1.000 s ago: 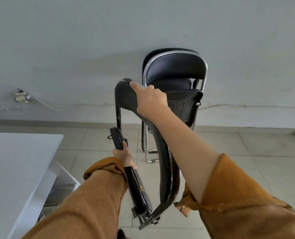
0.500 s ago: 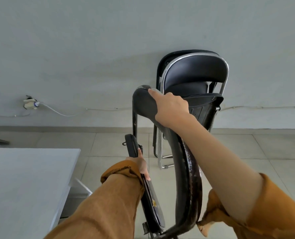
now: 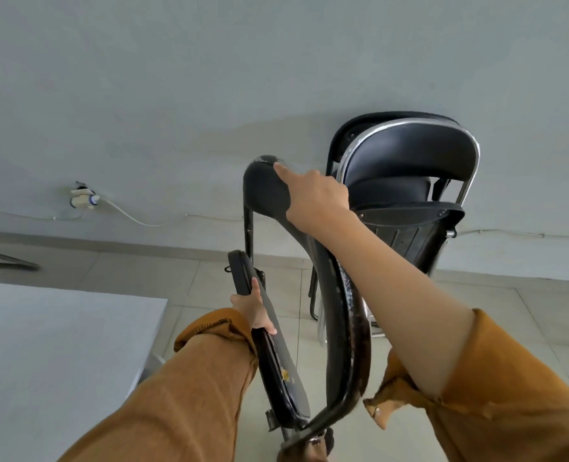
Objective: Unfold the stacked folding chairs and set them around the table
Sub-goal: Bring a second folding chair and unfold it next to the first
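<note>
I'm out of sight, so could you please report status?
Right hand grips black folding chair's padded backrest; left hand holds its seat. Chair not yet fully open. White table left, stacked chairs ahead.

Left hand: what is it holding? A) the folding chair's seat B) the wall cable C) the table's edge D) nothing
A: the left hand grips the edge of the seat, while the right hand holds the backrest.
</note>
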